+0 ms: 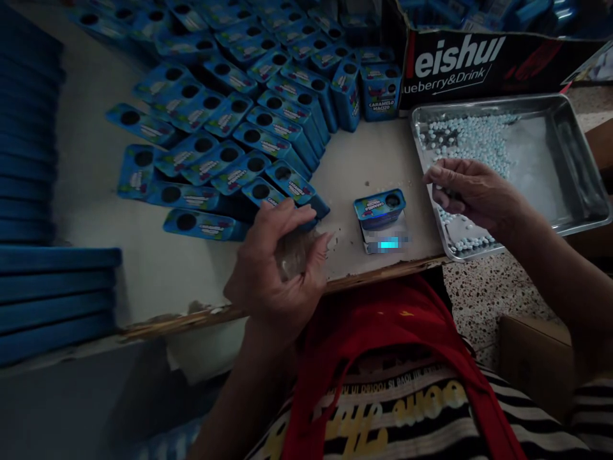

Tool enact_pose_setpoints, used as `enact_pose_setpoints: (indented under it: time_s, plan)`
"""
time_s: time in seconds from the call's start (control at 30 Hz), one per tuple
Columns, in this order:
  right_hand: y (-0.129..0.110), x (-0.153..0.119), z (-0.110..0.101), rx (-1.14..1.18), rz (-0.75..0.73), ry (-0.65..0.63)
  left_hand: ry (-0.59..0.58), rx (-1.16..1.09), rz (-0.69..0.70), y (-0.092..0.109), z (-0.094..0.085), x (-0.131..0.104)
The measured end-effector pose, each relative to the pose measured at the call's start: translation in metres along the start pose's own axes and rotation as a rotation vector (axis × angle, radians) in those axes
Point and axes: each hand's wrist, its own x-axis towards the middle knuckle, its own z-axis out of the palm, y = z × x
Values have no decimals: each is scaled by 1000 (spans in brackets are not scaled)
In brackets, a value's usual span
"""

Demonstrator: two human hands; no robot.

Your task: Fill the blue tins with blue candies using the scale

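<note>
My left hand [268, 281] curls around a small clear plastic container [291, 257] above the table's front edge. Over the left side of a metal tray [587, 172], my right hand [472, 191] is closed with thumb and fingertips together; what lies inside it is hidden. Small pale blue and white round candies [479, 137] are spread in the tray. Between my hands, a blue tin [376, 206] labelled "Caramelo Macizo" sits on a small scale [371, 246] with a lit display.
Many blue tins with dark round holes on top [225, 156] crowd the left and back of the table. At far left rise stacks of blue trays [52, 287]. A black printed carton [454, 61] with blue packs stands behind the metal tray. A brown box [534, 351] sits on the floor.
</note>
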Motion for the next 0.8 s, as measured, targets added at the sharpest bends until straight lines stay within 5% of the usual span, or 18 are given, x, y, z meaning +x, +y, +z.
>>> enact_pose_setpoints:
  time_s: [0.23,0.43,0.8]
  plan:
    - [-9,1,9,16,7,37,-53,-123,-44,-15,9,3]
    - [-16,5,12,-45,57,-90,-97,-73,38,-24,22,3]
    - [-10,18,12,-92,-47,-116,-224,-197,-134,-26,40,0]
